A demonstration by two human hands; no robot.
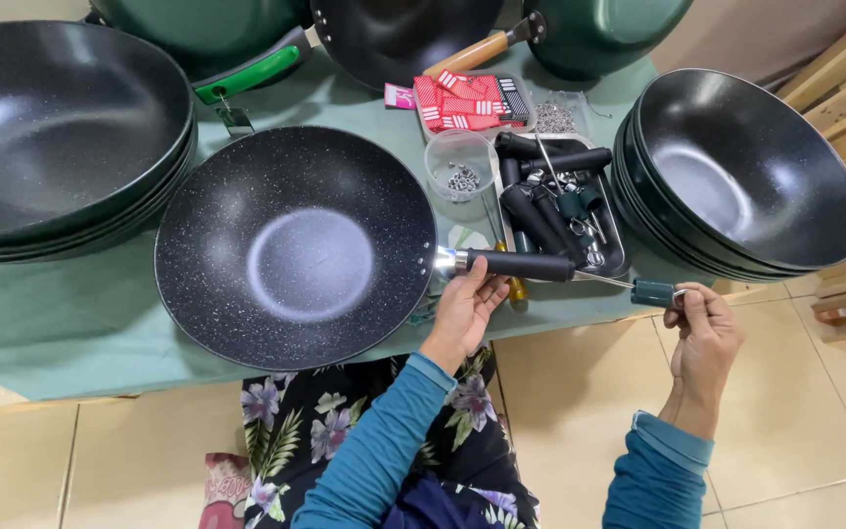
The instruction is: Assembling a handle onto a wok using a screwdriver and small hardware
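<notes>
Left hand (pixel 462 312) fingers curled under black pan handle (pixel 521 264); right hand (pixel 702 333) fingers pinched screwdriver's dark green grip (pixel 652 292); speckled wok (pixel 296 245) sat on bench (pixel 70 313).

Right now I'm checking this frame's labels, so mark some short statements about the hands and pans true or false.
1. The left hand is at the black handle of the speckled wok. True.
2. The right hand is empty. False: it pinches a small dark cap on a thin rod.
3. Spare black handles lie in a metal tray. True.
4. The clear cup is empty. False: it holds small metal parts.
5. Black pans are stacked at the right. True.
</notes>
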